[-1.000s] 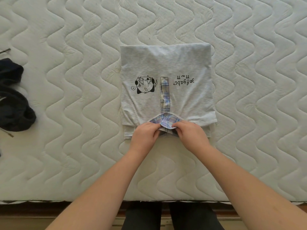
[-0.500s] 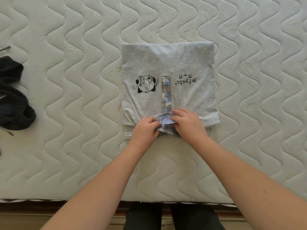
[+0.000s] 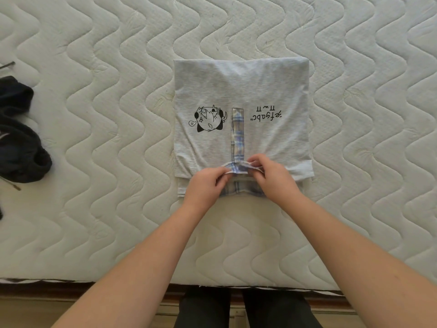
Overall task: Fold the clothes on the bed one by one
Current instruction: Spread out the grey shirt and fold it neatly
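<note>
A folded pale grey cotton T-shirt [image 3: 241, 95] lies flat in the middle of a cream quilted mattress [image 3: 354, 209], near the edge closest to the person. It looks light, soft and limp, so it will sag and lose its shape unless lifted by firm points or slid with flat palms. The sturdiest places to take hold are likely the blue-and-white plaid collar [image 3: 238, 168] at the near edge, or the two near corners of the folded block.

The left hand [image 3: 205, 185] and right hand [image 3: 272, 176] sit close together, each with fingers curled and pinching the collar from its own side. The collar's fabric bunches slightly between them.

The shirt forms a neat rectangle. A narrow plaid placket strip [image 3: 237, 133] runs up its centre from the collar. To the left of the strip is a black line drawing of a round cartoon figure [image 3: 209, 119]; to the right is a short line of black lettering [image 3: 266, 114], upside down from this view. Lower layers of the fold peek out along the near edge, possibly a sleeve hem on the right.

At the far left edge of the mattress, well apart, lies a crumpled dark navy garment [image 3: 19, 138], not yet folded.
</note>
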Motion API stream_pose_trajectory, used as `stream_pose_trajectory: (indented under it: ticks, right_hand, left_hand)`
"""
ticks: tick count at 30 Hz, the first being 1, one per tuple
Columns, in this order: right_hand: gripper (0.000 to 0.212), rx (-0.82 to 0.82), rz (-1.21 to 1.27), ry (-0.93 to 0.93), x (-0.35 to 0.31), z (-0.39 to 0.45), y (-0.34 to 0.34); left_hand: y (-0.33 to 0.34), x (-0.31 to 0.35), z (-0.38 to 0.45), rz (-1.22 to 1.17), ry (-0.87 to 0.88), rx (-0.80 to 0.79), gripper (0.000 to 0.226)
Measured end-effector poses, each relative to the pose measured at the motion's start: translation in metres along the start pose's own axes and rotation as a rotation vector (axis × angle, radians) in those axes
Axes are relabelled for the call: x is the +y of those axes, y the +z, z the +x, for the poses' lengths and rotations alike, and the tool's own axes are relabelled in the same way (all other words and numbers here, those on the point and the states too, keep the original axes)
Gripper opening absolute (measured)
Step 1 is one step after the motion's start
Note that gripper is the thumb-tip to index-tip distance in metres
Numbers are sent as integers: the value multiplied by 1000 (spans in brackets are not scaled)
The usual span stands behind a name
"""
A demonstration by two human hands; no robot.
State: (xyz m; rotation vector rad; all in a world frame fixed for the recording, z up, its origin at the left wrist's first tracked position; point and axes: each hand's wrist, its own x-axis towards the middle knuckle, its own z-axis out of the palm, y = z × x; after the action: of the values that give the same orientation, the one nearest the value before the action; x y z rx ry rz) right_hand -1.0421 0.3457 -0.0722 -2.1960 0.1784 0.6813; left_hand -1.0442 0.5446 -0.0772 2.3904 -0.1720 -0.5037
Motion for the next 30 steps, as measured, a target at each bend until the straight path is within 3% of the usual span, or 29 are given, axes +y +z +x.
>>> stream_pose_trajectory:
  ticks: [4,6,9,14,17,19,21,24,30]
  right_hand:
    - [13,90,130,120,1,12,-5]
    - [18,115,67,153,3,18,-9]
    - [23,182,-103,140,5,25,-7]
    - [38,383,-418,41,7,23,-2]
    - [35,469,-261,29,11,8,-5]
    - [23,486,-134,28,15,-13,-7]
    - [20,472,-94,65,23,-36,-4]
    - [24,462,-84,180,33,-68,8]
    - [49,308,91,577,33,-80,36]
  left_hand:
    - [-7,-1,12,-189,-185,81,10]
    - [-9,-2,19,-212,-322,101,18]
    - [-9,-3,32,-92,-386,75,25]
    - [-4,-1,38,20,-357,69,19]
    - [-2,1,25,-61,-236,136,25]
    - [-2,3,8,-27,-109,234,34]
    - [0,1,-13,19,-91,331,37]
    - [5,-4,-47,-56,-256,394,37]
    - [18,-3,-59,-314,-684,287,41]
